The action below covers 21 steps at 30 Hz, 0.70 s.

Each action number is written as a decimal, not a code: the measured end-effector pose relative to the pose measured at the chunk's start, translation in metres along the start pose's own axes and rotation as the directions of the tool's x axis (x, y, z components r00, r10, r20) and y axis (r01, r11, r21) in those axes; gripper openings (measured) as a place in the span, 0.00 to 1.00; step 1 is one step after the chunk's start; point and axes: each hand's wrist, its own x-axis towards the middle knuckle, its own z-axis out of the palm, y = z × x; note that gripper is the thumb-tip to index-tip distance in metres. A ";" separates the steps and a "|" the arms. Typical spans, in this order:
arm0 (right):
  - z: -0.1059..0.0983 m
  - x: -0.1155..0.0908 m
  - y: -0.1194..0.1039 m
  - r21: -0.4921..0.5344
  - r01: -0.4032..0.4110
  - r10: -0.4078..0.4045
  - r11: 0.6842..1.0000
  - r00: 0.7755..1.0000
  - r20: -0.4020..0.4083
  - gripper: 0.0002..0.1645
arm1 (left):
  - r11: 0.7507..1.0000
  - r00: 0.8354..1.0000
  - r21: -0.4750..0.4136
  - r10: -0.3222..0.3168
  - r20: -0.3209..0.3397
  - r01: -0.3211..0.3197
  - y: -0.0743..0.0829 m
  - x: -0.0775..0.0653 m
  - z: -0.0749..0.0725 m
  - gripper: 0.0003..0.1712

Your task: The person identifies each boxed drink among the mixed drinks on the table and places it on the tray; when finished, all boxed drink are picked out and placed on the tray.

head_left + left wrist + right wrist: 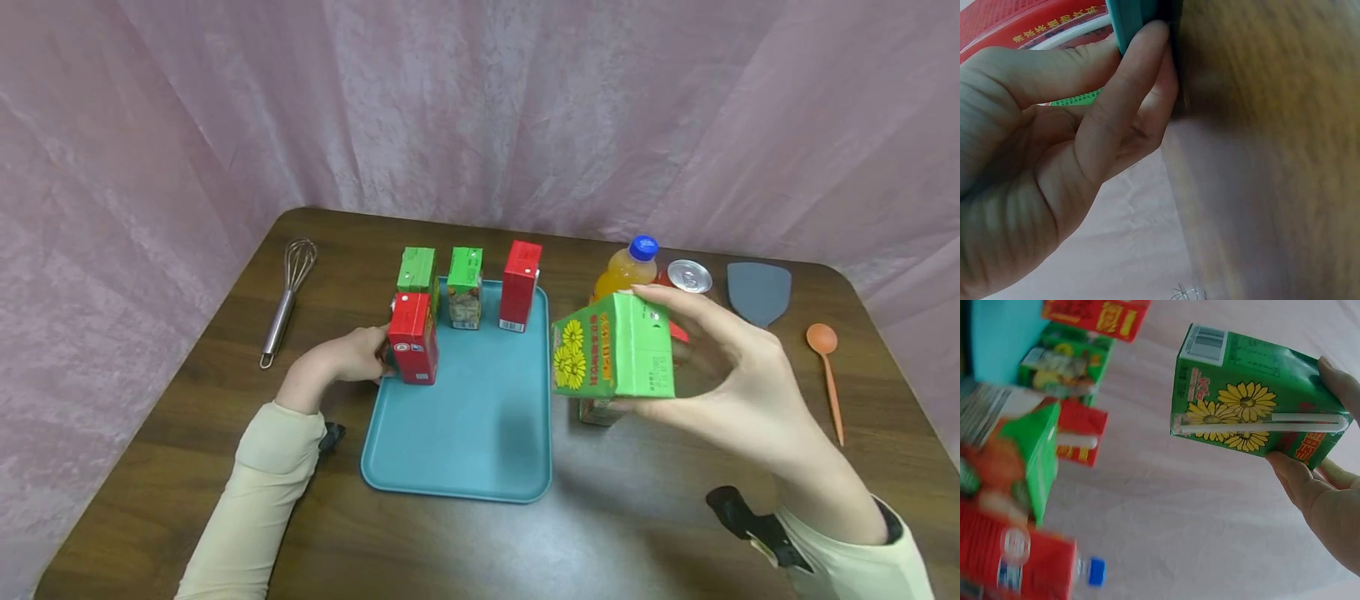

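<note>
My left hand [351, 354] pinches the left rim of a blue-green tray [468, 442], thumb and fingers on its edge in the left wrist view. Beside it on the tray stands a red drink carton [414, 346]. Behind are a green drink carton [416, 271], another green carton [465, 304] and a red carton [519, 292] near the tray's far edge. My right hand [738, 392] grips a green drink carton with yellow flowers [611, 350], raised right of the tray. A wrapped straw [1260, 427] runs along that carton's side.
Right of the tray, partly hidden by the held carton, are another carton [597, 412] and an orange drink bottle [632, 268]. A can [688, 277], grey spatula head [759, 292] and orange spoon [822, 340] lie farther right. A whisk [282, 312] rests at left.
</note>
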 end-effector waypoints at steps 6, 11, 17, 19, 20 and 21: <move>0.024 0.021 0.014 0.087 -0.161 0.156 0.983 0.985 0.070 0.53 | 1.000 1.000 -0.003 -0.001 -0.001 0.001 0.000 0.000 0.000 0.40; 0.050 0.035 0.038 0.077 -0.255 0.246 0.964 0.963 0.106 0.51 | 1.000 1.000 -0.003 0.006 -0.001 -0.006 -0.001 0.001 0.000 0.38; 0.090 0.042 0.071 0.043 -0.361 0.354 0.932 0.927 0.122 0.48 | 1.000 1.000 -0.001 0.011 -0.004 -0.011 -0.001 0.001 0.000 0.38; 0.102 0.043 0.078 0.001 -0.400 0.397 0.917 0.911 0.110 0.48 | 1.000 1.000 0.002 0.011 -0.006 -0.011 -0.001 0.001 0.000 0.39; 0.108 0.043 0.082 -0.009 -0.418 0.417 0.908 0.903 0.101 0.47 | 1.000 1.000 0.001 0.009 -0.006 -0.009 -0.001 0.000 0.000 0.39; 0.112 0.044 0.084 -0.009 -0.436 0.435 0.900 0.895 0.096 0.47 | 1.000 1.000 0.003 0.008 -0.007 -0.008 -0.001 0.000 0.000 0.39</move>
